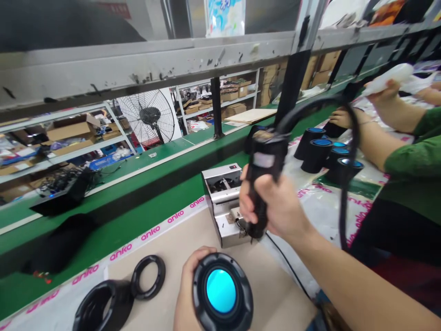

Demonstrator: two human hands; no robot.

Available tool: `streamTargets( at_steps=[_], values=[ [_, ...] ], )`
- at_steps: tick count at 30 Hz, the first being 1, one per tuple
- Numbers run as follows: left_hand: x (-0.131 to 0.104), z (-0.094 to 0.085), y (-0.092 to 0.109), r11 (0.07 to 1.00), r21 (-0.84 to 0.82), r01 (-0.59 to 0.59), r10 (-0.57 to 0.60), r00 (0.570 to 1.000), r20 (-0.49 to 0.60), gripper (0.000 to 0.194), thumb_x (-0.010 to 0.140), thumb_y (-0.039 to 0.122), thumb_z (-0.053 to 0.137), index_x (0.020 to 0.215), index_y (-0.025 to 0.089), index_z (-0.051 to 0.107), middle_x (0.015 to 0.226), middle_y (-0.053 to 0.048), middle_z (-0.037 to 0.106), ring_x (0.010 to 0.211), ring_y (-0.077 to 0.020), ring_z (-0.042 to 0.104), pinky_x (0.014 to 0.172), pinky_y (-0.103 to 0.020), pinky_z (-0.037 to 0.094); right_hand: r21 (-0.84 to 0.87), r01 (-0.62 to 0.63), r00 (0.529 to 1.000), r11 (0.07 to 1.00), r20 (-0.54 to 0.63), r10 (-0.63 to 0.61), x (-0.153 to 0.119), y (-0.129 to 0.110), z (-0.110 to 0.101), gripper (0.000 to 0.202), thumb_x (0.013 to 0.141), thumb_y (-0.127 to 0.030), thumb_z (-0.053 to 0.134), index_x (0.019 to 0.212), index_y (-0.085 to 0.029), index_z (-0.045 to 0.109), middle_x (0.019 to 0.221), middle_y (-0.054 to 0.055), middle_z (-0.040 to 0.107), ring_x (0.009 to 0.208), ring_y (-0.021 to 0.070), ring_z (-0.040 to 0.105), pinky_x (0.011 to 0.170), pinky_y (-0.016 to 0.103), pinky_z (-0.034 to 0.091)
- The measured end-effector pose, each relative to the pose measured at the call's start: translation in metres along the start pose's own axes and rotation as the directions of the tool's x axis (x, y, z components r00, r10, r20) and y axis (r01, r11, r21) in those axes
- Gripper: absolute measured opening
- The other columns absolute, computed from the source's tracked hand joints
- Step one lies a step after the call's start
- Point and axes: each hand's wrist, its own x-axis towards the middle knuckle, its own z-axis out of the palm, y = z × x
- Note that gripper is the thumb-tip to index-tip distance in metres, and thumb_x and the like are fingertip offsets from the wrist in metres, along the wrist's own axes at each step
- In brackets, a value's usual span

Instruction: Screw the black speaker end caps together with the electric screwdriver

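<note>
Black round housing [221, 290], qty 1, blue disc facing you: it's on the near side of the screw feeder [222, 200]. Your L hand [186, 287] grasps it by the edge. Your R hand [274, 202] is wrapped round one electric screwdriver [263, 158], slightly tilted, lower end by the feeder's right side. Blurry, so can't tell if the bit touches the feeder or carries a screw.

Step in hand, my read: screw pickup at the feeder, w/ the housing held ready. Next move prob. calls for lifting the bit clear, keeping it straight, L grip steady, thick cable [344, 202] free of your R arm.

Counts, going out from the feeder: 1 feeder; on the desk [193, 234] to its near left, 1 loose black ring [161, 276] and 1 hollow black shell [123, 301], v. close together. Right of & beyond the feeder: 5 blue-topped black cylinders [315, 154] visible, plus 1 dark pc. under a co-worker's hand [340, 118]. Far behind the feeder: 1 fan [149, 116].
</note>
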Motion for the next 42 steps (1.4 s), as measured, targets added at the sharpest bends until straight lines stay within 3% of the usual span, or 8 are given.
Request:
streamTargets(
  at_steps=[4, 8, 13, 18, 25, 32, 38, 42],
  values=[
    [-0.002, 0.005, 0.001, 0.989, 0.008, 0.149, -0.149, 0.989, -0.01, 0.092, 0.041, 0.013, 0.084, 0.128, 0.024, 0.056, 0.124, -0.007, 0.075, 0.107, -0.0302, 0.076, 0.09, -0.034, 0.063, 0.064, 0.105, 0.994, 0.992, -0.016, -0.104, -0.002, -0.044, 0.022, 0.062, 0.078, -0.077, 0.084, 0.096, -0.025, 0.055, 0.052, -0.008, 0.054, 0.034, 0.0118, 0.043, 0.039, 0.024, 0.043],
    [-0.004, 0.009, 0.008, 0.984, -0.006, 0.176, -0.176, 0.984, 0.006, 0.087, 0.046, 0.018, 0.076, 0.13, 0.022, 0.053, 0.123, -0.009, 0.073, 0.101, -0.0286, 0.076, 0.082, -0.033, 0.063, 0.087, 0.076, 0.992, 0.993, 0.095, -0.084, -0.002, -0.071, 0.048, 0.055, 0.084, -0.075, 0.079, 0.099, -0.027, 0.057, 0.054, -0.008, 0.054, 0.034, 0.0126, 0.043, 0.038, 0.026, 0.041],
    [-0.005, 0.012, 0.018, 0.988, 0.013, 0.151, -0.151, 0.988, -0.006, 0.084, 0.046, 0.016, 0.073, 0.127, 0.022, 0.055, 0.123, -0.01, 0.072, 0.108, -0.0315, 0.073, 0.081, -0.035, 0.064, 0.015, 0.009, 0.991, 1.0, 0.133, -0.011, -0.005, -0.08, 0.072, 0.063, 0.077, -0.084, 0.076, 0.094, -0.027, 0.054, 0.05, -0.008, 0.053, 0.032, 0.0133, 0.042, 0.035, 0.026, 0.039],
    [-0.003, 0.017, 0.026, 0.984, 0.001, 0.176, -0.176, 0.984, -0.008, 0.081, 0.046, 0.016, 0.069, 0.125, 0.022, 0.054, 0.115, -0.008, 0.073, 0.092, -0.0275, 0.074, 0.073, -0.035, 0.063, -0.153, -0.002, 0.991, 0.988, 0.13, 0.022, -0.007, -0.075, 0.082, 0.06, 0.074, -0.076, 0.084, 0.098, -0.025, 0.064, 0.06, -0.003, 0.058, 0.052, 0.0195, 0.061, 0.042, 0.027, 0.047],
    [-0.003, 0.02, 0.033, 0.978, -0.02, 0.206, -0.205, 0.979, 0.008, 0.078, 0.045, 0.015, 0.067, 0.121, 0.023, 0.05, 0.103, -0.003, 0.075, 0.088, -0.0237, 0.071, 0.074, -0.032, 0.06, -0.068, -0.056, 0.957, 0.996, 0.281, 0.073, -0.01, -0.058, 0.085, 0.051, 0.079, -0.067, 0.086, 0.099, -0.023, 0.07, 0.063, -0.003, 0.06, 0.053, 0.0166, 0.06, 0.043, 0.024, 0.049],
    [-0.004, 0.017, 0.024, 0.988, 0.002, 0.154, -0.154, 0.988, 0.013, 0.074, 0.047, 0.017, 0.07, 0.117, 0.024, 0.049, 0.099, -0.001, 0.072, 0.09, -0.0231, 0.07, 0.084, -0.034, 0.06, 0.161, -0.146, 0.895, 0.976, 0.441, 0.061, -0.012, -0.051, 0.078, 0.025, 0.079, -0.033, 0.096, 0.085, -0.024, 0.073, 0.062, -0.007, 0.062, 0.045, 0.0069, 0.048, 0.045, 0.017, 0.04],
    [-0.005, 0.011, 0.01, 0.993, 0.038, 0.109, -0.109, 0.994, 0.001, 0.08, 0.047, 0.014, 0.071, 0.124, 0.024, 0.052, 0.114, -0.005, 0.073, 0.106, -0.0287, 0.072, 0.098, -0.039, 0.06, 0.099, -0.178, 0.862, 0.979, 0.496, 0.107, -0.011, -0.053, 0.074, 0.036, 0.075, -0.048, 0.097, 0.084, -0.021, 0.075, 0.057, -0.005, 0.057, 0.042, 0.0092, 0.048, 0.041, 0.02, 0.04],
    [-0.005, 0.009, 0.007, 0.992, -0.052, 0.118, -0.119, 0.993, -0.008, 0.087, 0.047, 0.016, 0.075, 0.13, 0.022, 0.053, 0.117, -0.008, 0.074, 0.1, -0.0294, 0.076, 0.082, -0.035, 0.065, 0.153, 0.001, 0.972, 0.988, 0.233, -0.037, -0.007, -0.059, 0.061, 0.052, 0.077, -0.059, 0.092, 0.07, -0.018, 0.061, 0.05, -0.004, 0.052, 0.036, 0.0101, 0.044, 0.038, 0.023, 0.037]
  ],
)
